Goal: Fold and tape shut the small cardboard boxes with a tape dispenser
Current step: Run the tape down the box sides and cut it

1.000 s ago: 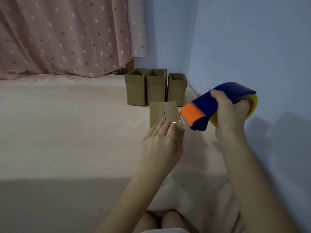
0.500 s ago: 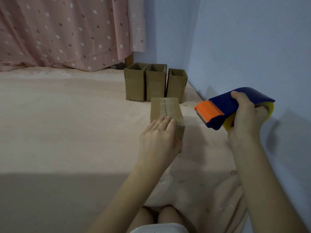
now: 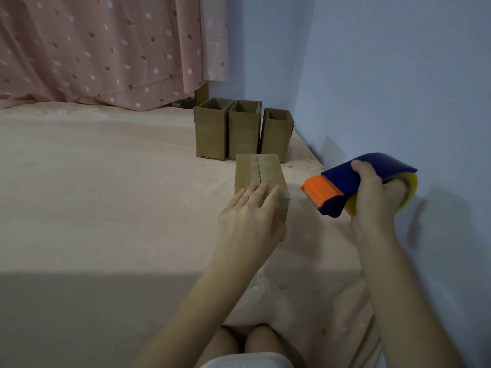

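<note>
Pressing flat, straight fingers on the near end of the closed box [image 3: 259,176], the left hand [image 3: 249,216] steadies it; right hand [image 3: 372,197] grasps the tape dispenser [image 3: 342,184] just right.

The left hand [image 3: 249,216] lies flat, fingers straight and together, palm down, forearm stretching forward from lower centre. The right hand [image 3: 372,197] is raised off to the right, fingers curled in a grip, thumb on top, forearm angled upward.
</note>
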Motion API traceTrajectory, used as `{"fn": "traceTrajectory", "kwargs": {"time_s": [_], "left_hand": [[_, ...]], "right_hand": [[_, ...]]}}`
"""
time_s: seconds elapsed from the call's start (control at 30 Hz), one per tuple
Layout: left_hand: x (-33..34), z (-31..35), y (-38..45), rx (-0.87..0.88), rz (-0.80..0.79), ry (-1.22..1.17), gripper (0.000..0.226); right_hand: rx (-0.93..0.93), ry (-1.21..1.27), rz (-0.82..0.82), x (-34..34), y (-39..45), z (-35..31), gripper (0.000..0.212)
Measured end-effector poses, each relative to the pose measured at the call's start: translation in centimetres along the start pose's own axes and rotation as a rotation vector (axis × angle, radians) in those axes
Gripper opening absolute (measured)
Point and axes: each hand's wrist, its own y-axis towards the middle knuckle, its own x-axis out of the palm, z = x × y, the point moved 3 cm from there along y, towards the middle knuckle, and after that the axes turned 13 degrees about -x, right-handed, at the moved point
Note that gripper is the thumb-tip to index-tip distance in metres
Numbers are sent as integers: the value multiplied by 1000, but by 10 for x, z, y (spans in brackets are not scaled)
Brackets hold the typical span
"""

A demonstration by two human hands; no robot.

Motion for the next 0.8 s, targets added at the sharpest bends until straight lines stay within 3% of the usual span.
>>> {"fn": "traceTrajectory", "kwargs": {"time_s": [0.17,0.3,0.43,0.57,0.8], "left_hand": [[-3,2,1,13,48,14,35],[-10,15,7,-12,35,92,20],[-4,28,11,16,27,181,36],[9,22,4,108,-18,124,60],[7,0,11,95,-34,113,58]], "right_hand": [[13,-57,-27,1,-4,10,41],[7,-72,-43,3,-9,12,42],[-7,-80,-39,7,-13,10,42],[1,-60,-40,10,-15,11,40],[26,15,-54,25,-24,15,31]]}}
